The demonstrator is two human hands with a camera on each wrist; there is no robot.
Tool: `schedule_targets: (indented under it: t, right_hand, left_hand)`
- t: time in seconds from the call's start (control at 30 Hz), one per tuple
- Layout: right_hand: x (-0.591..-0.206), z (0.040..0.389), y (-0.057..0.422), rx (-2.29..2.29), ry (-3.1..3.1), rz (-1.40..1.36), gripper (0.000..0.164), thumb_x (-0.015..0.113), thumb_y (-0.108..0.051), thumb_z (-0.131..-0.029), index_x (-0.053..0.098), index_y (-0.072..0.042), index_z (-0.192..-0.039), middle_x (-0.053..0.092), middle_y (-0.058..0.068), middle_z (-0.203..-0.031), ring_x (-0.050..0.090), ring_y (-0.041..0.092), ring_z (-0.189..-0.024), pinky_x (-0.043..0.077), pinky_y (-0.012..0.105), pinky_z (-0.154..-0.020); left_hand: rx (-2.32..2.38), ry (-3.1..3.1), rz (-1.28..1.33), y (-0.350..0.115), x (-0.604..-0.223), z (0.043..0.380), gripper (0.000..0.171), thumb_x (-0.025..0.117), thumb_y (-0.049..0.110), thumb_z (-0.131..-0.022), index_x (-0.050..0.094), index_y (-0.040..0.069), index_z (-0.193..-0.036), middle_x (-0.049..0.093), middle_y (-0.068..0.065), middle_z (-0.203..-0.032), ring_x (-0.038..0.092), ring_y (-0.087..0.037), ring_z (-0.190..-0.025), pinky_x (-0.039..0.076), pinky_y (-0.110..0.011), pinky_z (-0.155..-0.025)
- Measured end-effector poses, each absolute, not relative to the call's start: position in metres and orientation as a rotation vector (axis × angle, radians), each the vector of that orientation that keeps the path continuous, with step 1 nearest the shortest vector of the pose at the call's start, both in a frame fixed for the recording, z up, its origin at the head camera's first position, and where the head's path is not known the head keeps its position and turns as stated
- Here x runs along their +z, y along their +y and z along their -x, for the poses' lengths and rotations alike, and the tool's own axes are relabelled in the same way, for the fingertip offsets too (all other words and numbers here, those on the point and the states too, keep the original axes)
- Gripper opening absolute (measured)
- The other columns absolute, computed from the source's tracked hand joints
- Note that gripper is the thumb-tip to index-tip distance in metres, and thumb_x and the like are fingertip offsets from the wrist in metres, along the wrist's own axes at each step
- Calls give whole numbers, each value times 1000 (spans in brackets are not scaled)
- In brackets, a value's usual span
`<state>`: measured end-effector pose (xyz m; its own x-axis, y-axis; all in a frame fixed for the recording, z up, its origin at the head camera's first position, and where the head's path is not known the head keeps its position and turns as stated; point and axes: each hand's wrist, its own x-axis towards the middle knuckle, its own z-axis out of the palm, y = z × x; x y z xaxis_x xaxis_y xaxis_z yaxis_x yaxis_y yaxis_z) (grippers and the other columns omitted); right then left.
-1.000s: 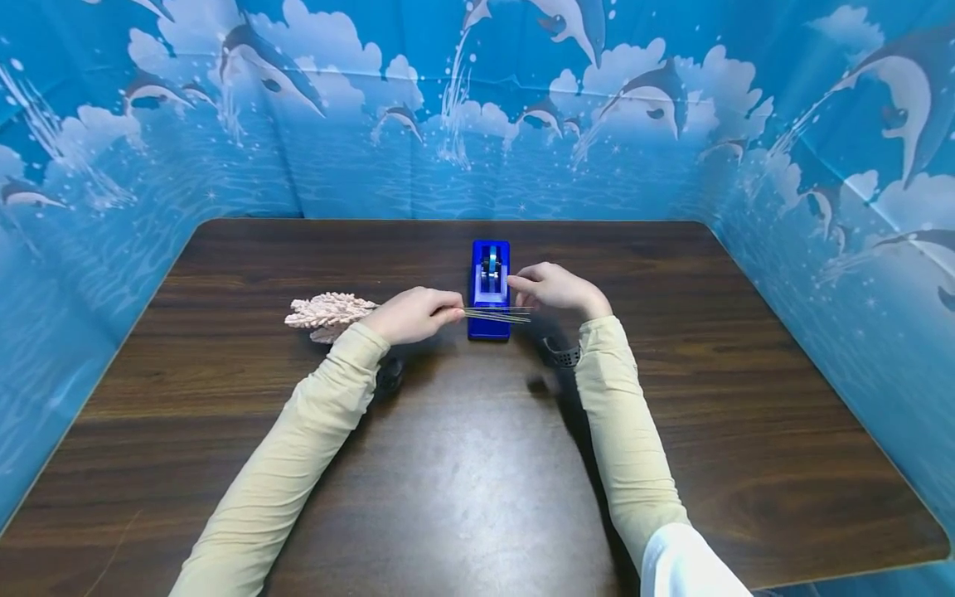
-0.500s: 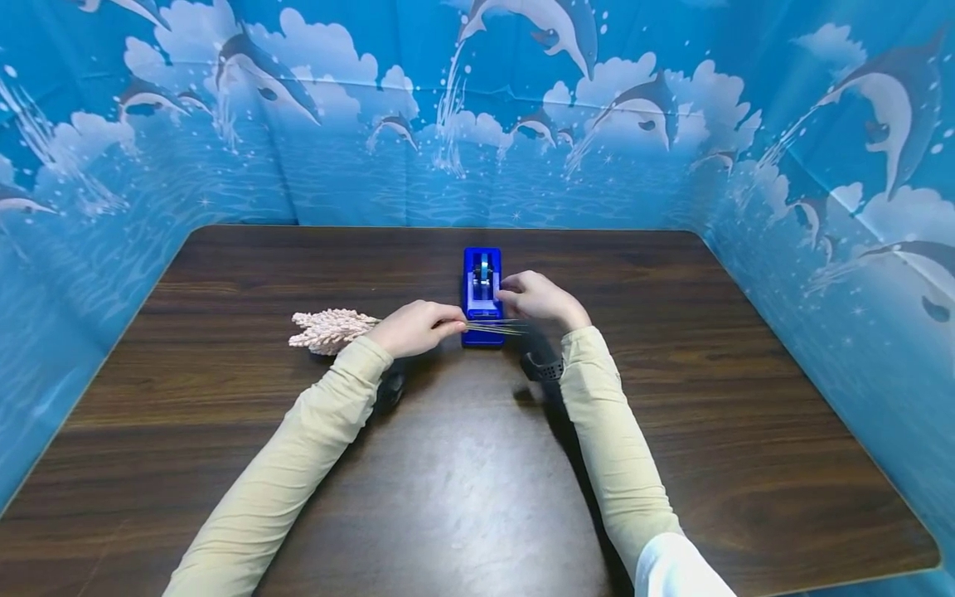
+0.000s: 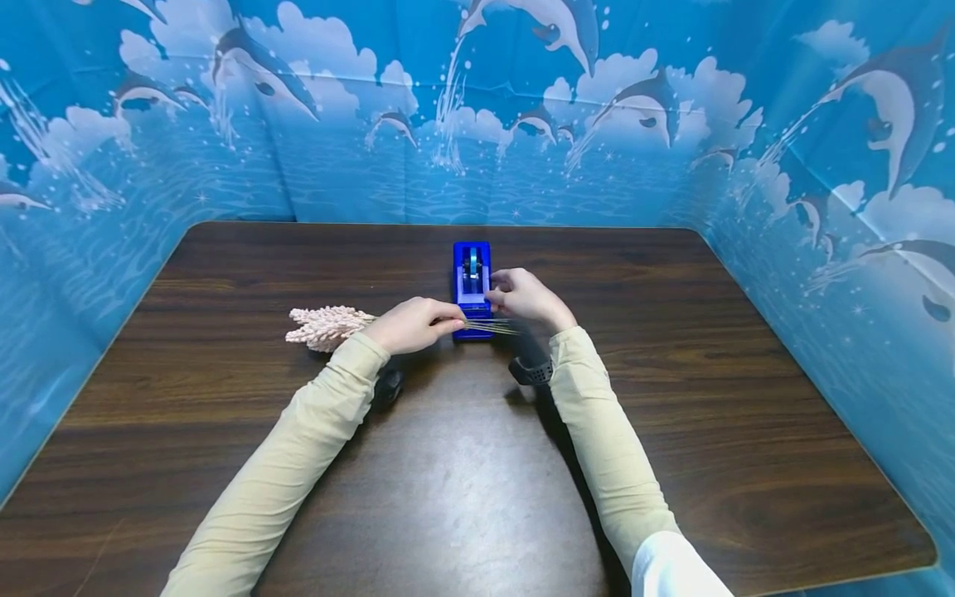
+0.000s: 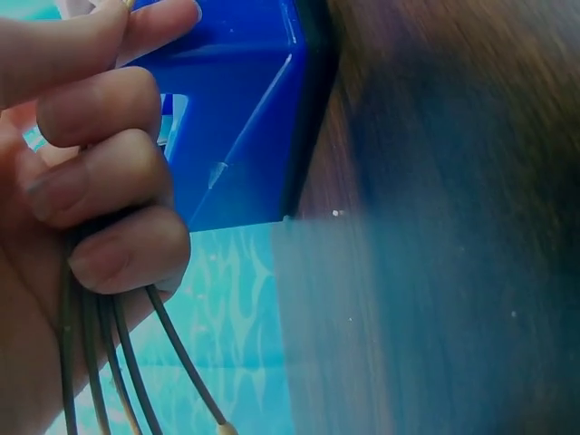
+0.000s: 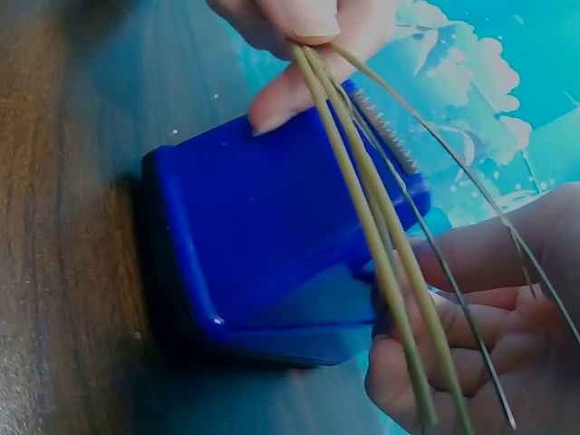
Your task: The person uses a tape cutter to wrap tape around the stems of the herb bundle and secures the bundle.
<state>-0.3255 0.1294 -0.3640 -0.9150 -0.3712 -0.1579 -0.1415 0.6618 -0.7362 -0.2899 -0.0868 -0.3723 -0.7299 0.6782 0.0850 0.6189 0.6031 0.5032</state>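
Note:
My left hand (image 3: 414,325) grips a bunch of thin-stemmed, pale pink dried-looking flowers. Their heads (image 3: 326,327) stick out to the left, and the greenish stems (image 5: 362,199) reach right, over the front of a blue tape dispenser (image 3: 472,298). The dispenser's toothed cutting edge (image 5: 385,131) shows in the right wrist view. At its right side is my right hand (image 3: 530,297), thumb and fingertips touching or very near the edge. Stems cross in front of those bent fingers, so whether they pinch anything is hidden. Several stems (image 4: 136,372) also run below the left fingers.
A dark wood-grain table (image 3: 477,464) lies beneath everything. Blue cloth with dolphins (image 3: 403,182) hangs along its back and sides. Dark wrist cameras sit under the left wrist (image 3: 386,388) and the right wrist (image 3: 531,371).
The tape dispenser has shifted left along the table, and my right hand has moved left with it. My left hand keeps its grip on the flowers, near the same place. The view has shifted slightly.

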Motion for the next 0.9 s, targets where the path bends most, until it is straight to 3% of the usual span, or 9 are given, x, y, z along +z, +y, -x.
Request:
schedule_targets:
  t: [0.17,0.27,0.43,0.57,0.7,0.8,0.9]
  right_hand:
    - [-363,323,122,-1189,2584,294,49,54,-14,-97,42,8,-140,66,12,-91,60,12,-73,54,27,-75]
    - [-360,320,120,-1216,2663,270,41,55,-14,-97,51,5,-133,66,17,-104,61,17,-84,53,32,-83]
    - [-352,316,124,-1128,2878,361,22,59,-19,-95,69,-1,-102,67,13,-92,53,17,-77,43,28,-72]
    - [-348,313,124,-1067,2778,412,34,61,-31,-95,68,1,-82,56,2,-66,39,12,-61,32,25,-58]
    - [-348,313,120,-1051,2706,398,31,65,-30,-92,68,-1,-81,50,-5,-65,39,11,-62,32,23,-57]
    - [-347,312,118,-1048,2729,359,20,67,-25,-90,72,-6,-87,60,-4,-77,46,12,-72,38,24,-63]
    - [-345,312,116,-1073,2735,335,20,66,-24,-91,73,-5,-92,63,1,-84,49,14,-77,40,24,-67]
  left_hand:
    - [799,2726,-1093,-89,-373,289,21,54,19,-99,72,10,-105,73,-6,-97,60,-15,-81,49,-37,-80]
    - [821,2740,-1087,-87,-374,288,20,55,20,-99,72,10,-103,73,-5,-96,60,-14,-80,49,-36,-80]
    - [836,2762,-1046,-82,-376,288,22,54,23,-99,72,11,-102,71,-4,-91,57,-14,-77,48,-34,-77]
    - [835,2789,-1005,-78,-377,287,22,54,24,-99,72,12,-100,70,-3,-89,56,-14,-75,46,-33,-75]
    - [859,2806,-989,-75,-377,287,20,55,23,-99,72,11,-99,69,-2,-86,56,-15,-75,46,-32,-74]
    - [873,2806,-989,-74,-377,288,20,56,23,-98,72,10,-99,68,-2,-85,56,-15,-74,46,-31,-73]
    - [879,2800,-964,-73,-377,288,20,56,23,-98,72,10,-98,69,-4,-86,56,-15,-74,46,-31,-72]
